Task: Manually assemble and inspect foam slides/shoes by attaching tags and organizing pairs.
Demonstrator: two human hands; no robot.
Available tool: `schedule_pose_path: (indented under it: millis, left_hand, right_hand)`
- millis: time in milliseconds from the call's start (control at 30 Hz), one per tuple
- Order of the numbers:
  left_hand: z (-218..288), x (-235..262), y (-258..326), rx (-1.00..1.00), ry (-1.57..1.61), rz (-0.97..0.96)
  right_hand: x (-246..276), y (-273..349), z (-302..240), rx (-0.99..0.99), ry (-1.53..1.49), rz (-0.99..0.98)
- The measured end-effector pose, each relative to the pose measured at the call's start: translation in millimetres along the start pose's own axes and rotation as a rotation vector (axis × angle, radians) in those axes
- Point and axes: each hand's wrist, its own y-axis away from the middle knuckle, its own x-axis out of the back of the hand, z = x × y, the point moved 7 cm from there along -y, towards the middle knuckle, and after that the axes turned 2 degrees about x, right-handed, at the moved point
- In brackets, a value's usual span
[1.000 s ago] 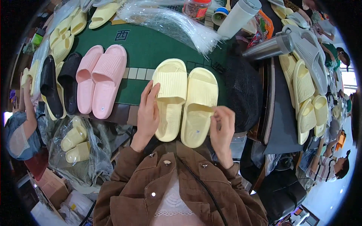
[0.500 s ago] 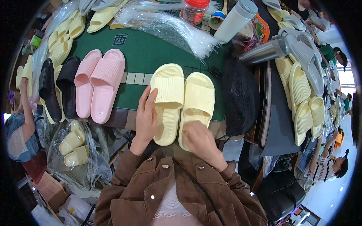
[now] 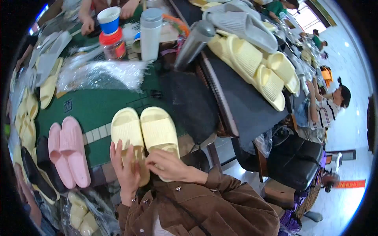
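Observation:
Two pale yellow slippers lie side by side in front of me, toes pointing away: a left slipper (image 3: pixel 126 128) and a right slipper (image 3: pixel 160 128). My left hand (image 3: pixel 128 171), fingers stretched out, rests against the heel half of the left slipper. Over the heel half of the right slipper is my right hand (image 3: pixel 167 164), its fingers curled together; whether they hold anything small is hidden. A pair of pink slippers (image 3: pixel 71 153) lies to the left on the green tabletop (image 3: pixel 100 104), with black slippers (image 3: pixel 36 173) beyond it.
Clear plastic strands (image 3: pixel 104 76) lie behind the slippers. Farther back stand a red-lidded jar (image 3: pixel 112 45) with a blue-white cup (image 3: pixel 109 19) on it, a white bottle (image 3: pixel 151 35) and a steel tumbler (image 3: pixel 195 45). More slippers (image 3: pixel 244 57) cover a dark table at right. A person's hands (image 3: pixel 128 8) show across.
My view has swung to the right, so the tabletop things sit farther left and lower. My right hand has shifted toward the gap between the yellow slippers. A cup and another person's hands have come into view.

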Motion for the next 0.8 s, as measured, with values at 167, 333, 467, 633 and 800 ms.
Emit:
schedule_pose_path:
  millis: [167,333,467,633,800]
  left_hand:
    - [24,-6,-14,-0.127,0.015,-0.075]
    - [27,-12,-18,-0.148,0.050,-0.105]
    - [27,-8,-17,-0.150,0.037,-0.054]
    - [32,-5,-15,-0.193,0.000,-0.038]
    - [23,2,-14,-0.168,0.061,0.070]
  right_hand:
    - [-8,5,-26,0.176,-0.139,-0.102]
    - [1,4,-24,0.180,-0.208,-0.089]
    - [7,4,-16,0.098,-0.279,-0.119]
    - [6,4,-21,0.145,-0.350,-0.096]
    - [17,1,-29,0.195,-0.402,0.030]
